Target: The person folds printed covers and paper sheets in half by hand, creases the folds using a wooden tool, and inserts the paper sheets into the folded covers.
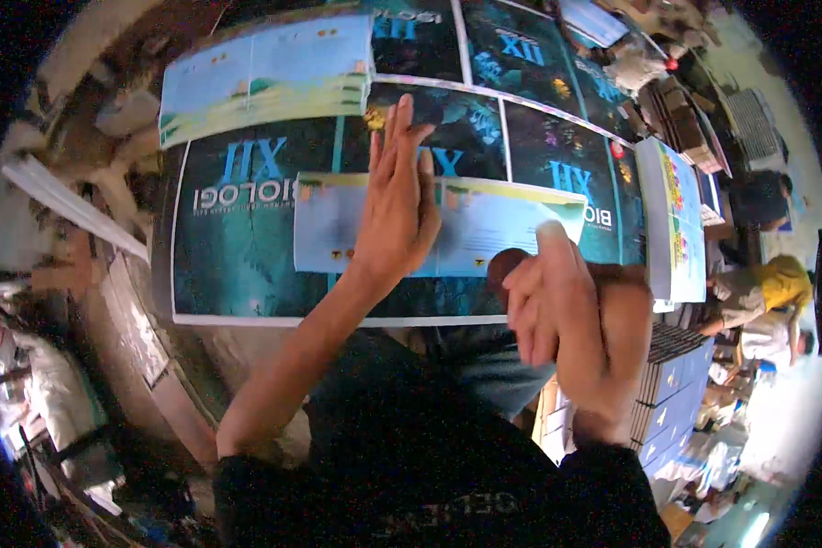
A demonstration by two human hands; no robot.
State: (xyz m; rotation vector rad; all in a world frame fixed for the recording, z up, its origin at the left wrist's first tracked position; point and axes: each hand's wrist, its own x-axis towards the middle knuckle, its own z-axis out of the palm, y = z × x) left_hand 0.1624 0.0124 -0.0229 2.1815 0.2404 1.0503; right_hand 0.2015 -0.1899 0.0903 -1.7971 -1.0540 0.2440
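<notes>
A long light blue printed sheet (484,228) with a pale yellow-green edge lies across larger dark teal printed sheets (237,251) on the work surface. Flat on its middle rests my left hand (395,205), fingers stretched away from me. My right hand (571,310) is curled at the sheet's right end, slightly blurred. A dark brown rounded object (502,272) shows in its grip; its kind I cannot make out. The thumb is by the sheet's far right corner, which looks bent up or folded.
More light blue sheets (265,73) lie at the far left. A pile of printed sheets (674,224) stands at the right edge, with stacked blue-covered books (676,402) nearer me. A person in yellow (781,288) is off to the right. A pale bar (73,205) juts in from the left.
</notes>
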